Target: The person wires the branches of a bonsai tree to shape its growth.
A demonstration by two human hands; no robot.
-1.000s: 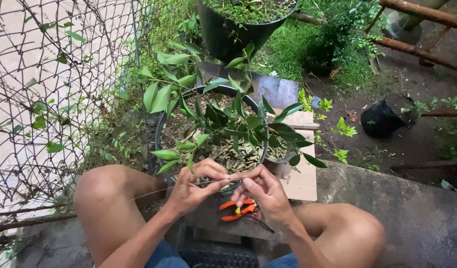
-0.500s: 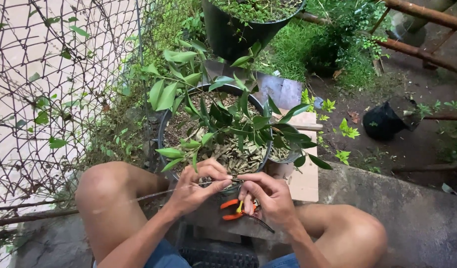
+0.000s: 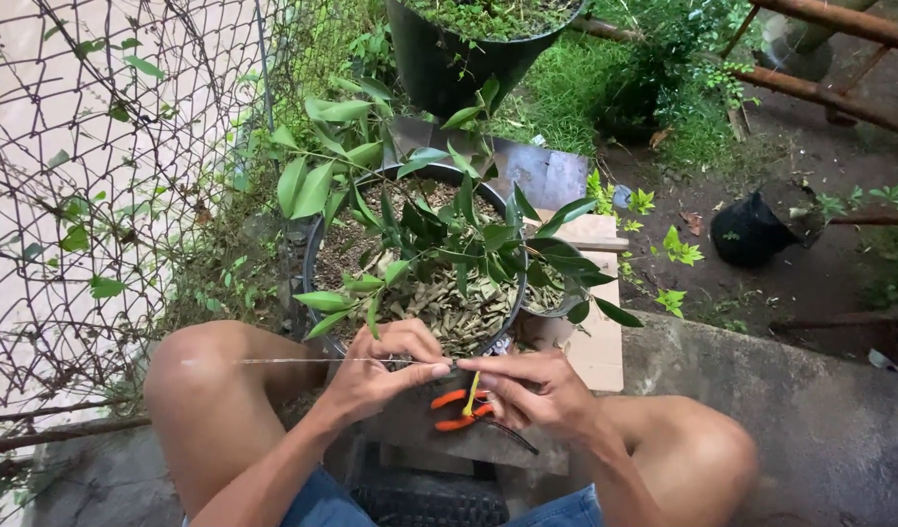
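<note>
Outdoor garden corner, concrete ledge [image 3: 839, 429] underfoot, person squatting behind a big black pot [image 3: 317, 256]. Left hand [image 3: 380, 376], just at the pot's near rim, is curled with thumb and forefinger pinched on a thin wire [image 3: 302, 361] that runs straight out from the pot's near edge toward the left knee. Right hand [image 3: 537, 390], also at the near rim and almost touching the left, pinches a small yellow-green sprig [image 3: 470, 393] between thumb and fingertips; other fingers half folded. Wire looks light, stiff enough to stay straight, springy and probably slippery, so best pinched close to the working end, as it is now. Sprig looks soft and easy to crush; hold lightly near its base. Below the pot, between the hands, orange-handled pliers [image 3: 456, 410] lie on a dark board, untouched. Pot holds a leafy shrub [image 3: 449, 234] over dry leaf litter. Beyond the pot: metal sheet [image 3: 537, 171], then a second black pot [image 3: 458, 59] with low green growth. Right of the pot: pale wood block [image 3: 600, 342], farther out a small black bag [image 3: 751, 229] on bare soil. Left of the pot: wire mesh fence [image 3: 88, 176].
</note>
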